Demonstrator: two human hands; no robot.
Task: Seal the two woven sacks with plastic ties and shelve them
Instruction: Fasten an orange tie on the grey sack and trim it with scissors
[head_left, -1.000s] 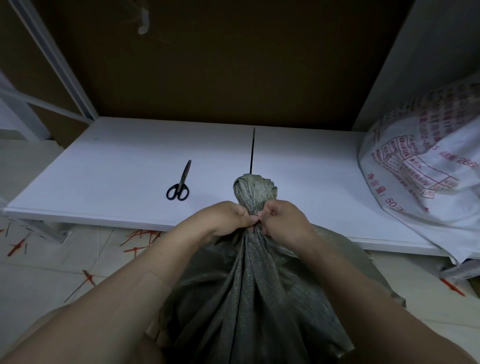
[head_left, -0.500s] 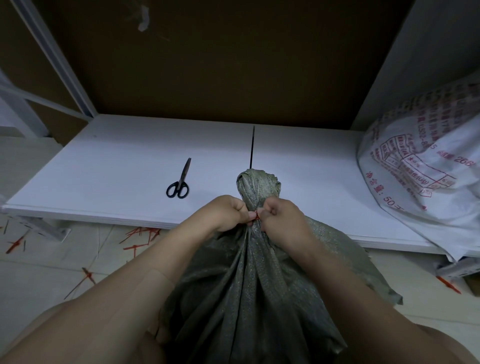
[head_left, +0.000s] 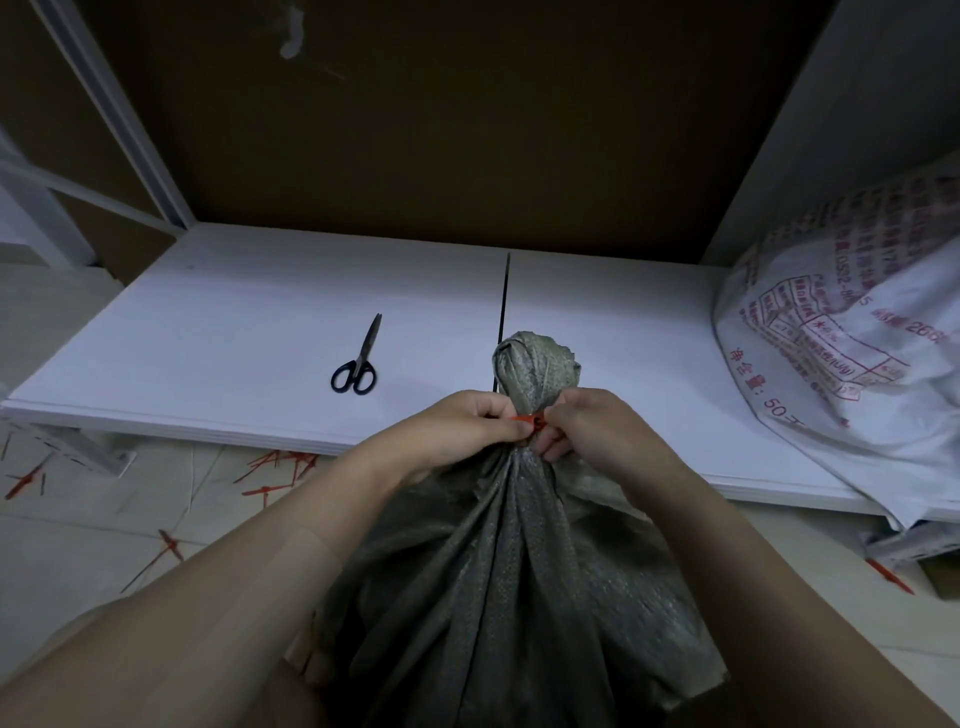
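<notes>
Green woven sack (head_left: 514, 587) stands just before the white shelf (head_left: 218, 332), and we clamp our left hand (head_left: 457, 428) and right hand (head_left: 587, 431) on the red plastic tie (head_left: 527, 420) around its gathered neck.

So the red tie (head_left: 527, 419) went from barely peeking out to stretched in plain view across the grey sack (head_left: 519, 571) neck, left hand (head_left: 462, 428) and right hand (head_left: 587, 431) now slightly apart, pinching either end.
</notes>
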